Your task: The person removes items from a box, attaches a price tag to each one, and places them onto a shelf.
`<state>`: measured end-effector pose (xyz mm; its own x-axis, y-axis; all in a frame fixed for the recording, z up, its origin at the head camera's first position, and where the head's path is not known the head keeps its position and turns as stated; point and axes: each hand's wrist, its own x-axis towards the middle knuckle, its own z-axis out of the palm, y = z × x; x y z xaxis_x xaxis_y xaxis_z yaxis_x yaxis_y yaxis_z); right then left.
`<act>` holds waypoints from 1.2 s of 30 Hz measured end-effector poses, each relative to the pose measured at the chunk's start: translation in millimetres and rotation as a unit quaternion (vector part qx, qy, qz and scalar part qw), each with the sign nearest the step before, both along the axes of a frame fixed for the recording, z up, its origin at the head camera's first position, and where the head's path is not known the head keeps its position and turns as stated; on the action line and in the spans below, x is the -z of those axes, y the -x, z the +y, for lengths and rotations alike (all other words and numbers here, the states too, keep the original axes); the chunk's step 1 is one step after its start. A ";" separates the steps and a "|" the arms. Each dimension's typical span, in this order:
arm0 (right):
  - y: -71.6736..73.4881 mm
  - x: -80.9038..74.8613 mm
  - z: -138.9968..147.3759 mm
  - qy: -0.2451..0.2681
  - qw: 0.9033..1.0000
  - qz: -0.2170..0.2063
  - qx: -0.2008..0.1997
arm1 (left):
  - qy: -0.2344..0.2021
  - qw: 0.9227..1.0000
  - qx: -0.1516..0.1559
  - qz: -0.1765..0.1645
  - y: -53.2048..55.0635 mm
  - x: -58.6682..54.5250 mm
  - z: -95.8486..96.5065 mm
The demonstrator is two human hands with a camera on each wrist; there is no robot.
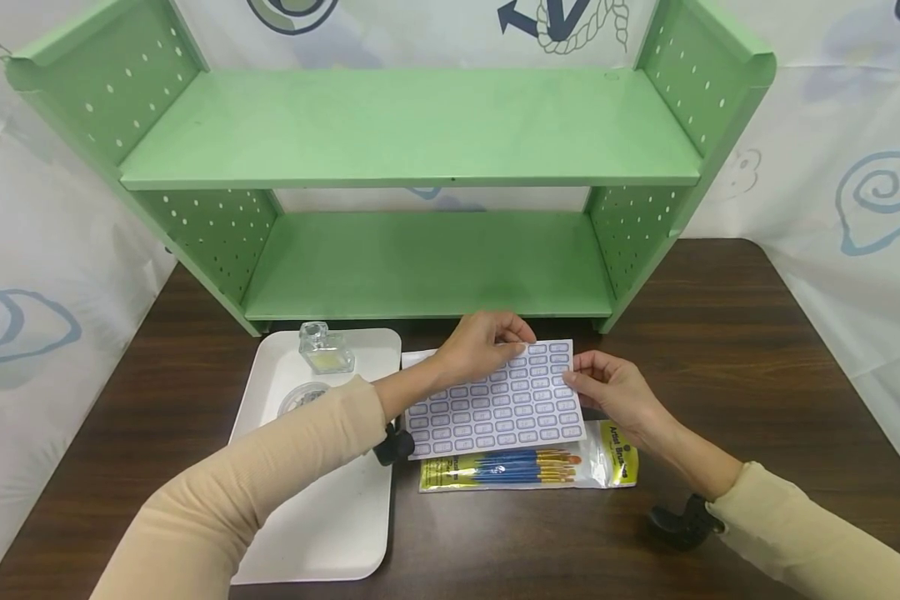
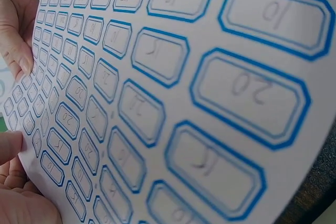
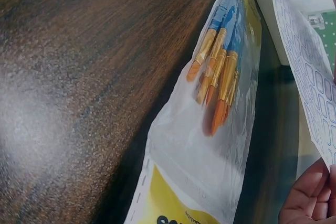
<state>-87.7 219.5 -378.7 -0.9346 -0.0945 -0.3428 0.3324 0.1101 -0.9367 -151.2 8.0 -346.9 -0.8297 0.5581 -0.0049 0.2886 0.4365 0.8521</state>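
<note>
A white sheet of sticker labels (image 1: 495, 404), printed with rows of blue frames, is held up over the table. My left hand (image 1: 483, 346) pinches its top edge, while my right hand (image 1: 618, 392) grips the right edge between thumb and fingers. Handwritten numbers such as 10 and 20 show inside the frames of the label sheet (image 2: 142, 103) in the left wrist view. Just below the sheet lies a clear pack of paintbrushes (image 1: 528, 467) with blue handles and a yellow header, partly covered by it. The right wrist view shows the brush pack (image 3: 220, 77) beside the tilted sheet.
A white tray (image 1: 345, 517) stands at the left under my left forearm. It bears a small glass bottle (image 1: 327, 348) and a round clear container (image 1: 300, 396), partly hidden by the sleeve. A green two-tier shelf (image 1: 427, 262) stands at the back of the dark wooden table (image 1: 735, 350).
</note>
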 end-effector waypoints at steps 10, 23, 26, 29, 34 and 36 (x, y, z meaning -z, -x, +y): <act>-0.5 0.8 0.1 -0.009 1.000 0.001 -0.003 | -0.004 1.000 0.000 -0.004 -0.9 0.5 -0.1; 1.9 3.3 0.2 0.000 1.000 -0.011 0.001 | -0.010 1.000 0.002 -0.012 -0.9 -0.1 -2.0; 1.4 3.0 0.1 0.002 1.000 -0.012 0.001 | -0.010 1.000 0.005 -0.016 -0.1 0.9 -1.9; 0.6 2.3 -0.4 0.005 1.000 -0.012 0.001 | -0.008 1.000 0.002 -0.015 -0.1 1.6 -1.6; 0.8 1.6 -0.5 0.008 1.000 -0.011 0.001 | -0.004 1.000 0.001 -0.013 -1.0 1.3 -1.3; 1.0 1.7 -0.4 0.005 1.000 -0.011 0.001 | -0.003 1.000 0.002 -0.011 -1.2 1.3 -1.1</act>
